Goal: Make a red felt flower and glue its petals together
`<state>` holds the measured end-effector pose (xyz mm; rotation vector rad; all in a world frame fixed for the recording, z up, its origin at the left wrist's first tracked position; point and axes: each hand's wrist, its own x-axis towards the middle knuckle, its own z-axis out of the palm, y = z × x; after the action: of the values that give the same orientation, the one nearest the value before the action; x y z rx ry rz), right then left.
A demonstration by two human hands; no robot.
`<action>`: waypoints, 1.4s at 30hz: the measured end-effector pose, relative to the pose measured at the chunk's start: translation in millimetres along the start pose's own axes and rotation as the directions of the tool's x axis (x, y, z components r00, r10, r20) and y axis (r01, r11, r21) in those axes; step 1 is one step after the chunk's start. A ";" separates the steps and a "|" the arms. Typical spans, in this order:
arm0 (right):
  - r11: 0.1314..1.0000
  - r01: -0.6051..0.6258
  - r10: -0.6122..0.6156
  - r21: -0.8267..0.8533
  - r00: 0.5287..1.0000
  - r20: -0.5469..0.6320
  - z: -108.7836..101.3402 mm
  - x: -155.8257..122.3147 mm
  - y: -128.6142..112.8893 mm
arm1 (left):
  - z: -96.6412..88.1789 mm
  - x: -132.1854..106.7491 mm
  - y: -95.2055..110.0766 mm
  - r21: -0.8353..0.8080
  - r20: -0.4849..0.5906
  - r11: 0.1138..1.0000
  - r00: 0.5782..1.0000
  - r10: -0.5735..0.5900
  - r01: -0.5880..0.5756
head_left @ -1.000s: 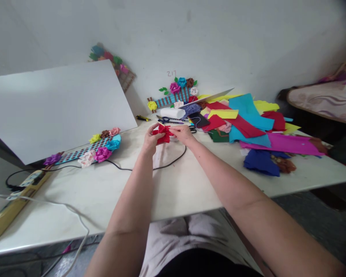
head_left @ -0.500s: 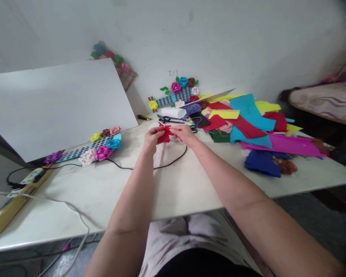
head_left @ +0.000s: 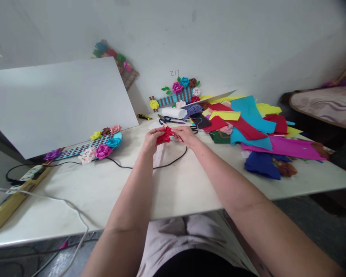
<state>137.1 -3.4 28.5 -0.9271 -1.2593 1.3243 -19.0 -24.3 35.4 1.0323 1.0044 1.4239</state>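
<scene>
A red crepe-paper flower with ruffled petals is held a little above the table between my two hands. My left hand pinches its left side, thumb and fingers closed. On the opposite edge, the fingertips of my right hand are pressed together on the paper; exactly how much they grip is too small to see. A thin pale stick shows just above the flower. Behind my hands lie dark-handled scissors and a white roll. A second pair of black handles shows beyond my right hand.
Coloured paper sheets are heaped on the right. A flower-trimmed guitar shape lies on the left, another leans on the wall. A white board, a yellow cutter, a black cable and a power strip surround the workspace.
The red paper between my hands has turned and looks more gathered and ruffled. My right fingers have shifted slightly off its middle toward the right edge. The view has moved slightly.
</scene>
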 end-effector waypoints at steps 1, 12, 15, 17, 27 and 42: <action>0.999 0.037 -0.037 -0.037 0.999 -0.016 1.5 1.5 1.6 | -0.2 -0.5 0.8 -0.001 0.000 1.000 1.000 -0.005 0.005; 0.631 0.400 -0.496 -0.665 0.867 0.050 2.5 7.9 16.8 | 1.1 -1.3 3.5 0.041 -0.028 0.995 0.996 -0.090 0.091; 0.499 0.390 -0.522 -0.774 0.848 0.090 3.0 2.4 12.7 | 1.2 -1.5 4.3 0.040 -0.021 0.995 0.996 -0.090 0.091; 0.405 0.372 -0.523 -0.835 0.844 0.122 4.0 -0.8 9.9 | 1.0 -1.5 4.7 0.044 -0.019 0.995 0.996 -0.089 0.089; 0.179 0.382 -0.521 -0.907 0.819 0.242 5.6 -8.5 6.8 | 0.6 -0.1 3.2 0.056 -0.036 0.995 0.996 -0.077 0.079; 0.153 0.421 -0.578 -0.894 0.772 0.264 4.7 -7.7 10.0 | 1.2 -5.1 8.5 0.084 -0.028 0.995 0.999 -0.043 0.046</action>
<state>132.0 -10.8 18.4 -1.1381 -2.0224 -0.1918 -19.8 -30.0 43.5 1.0485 1.1076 1.3715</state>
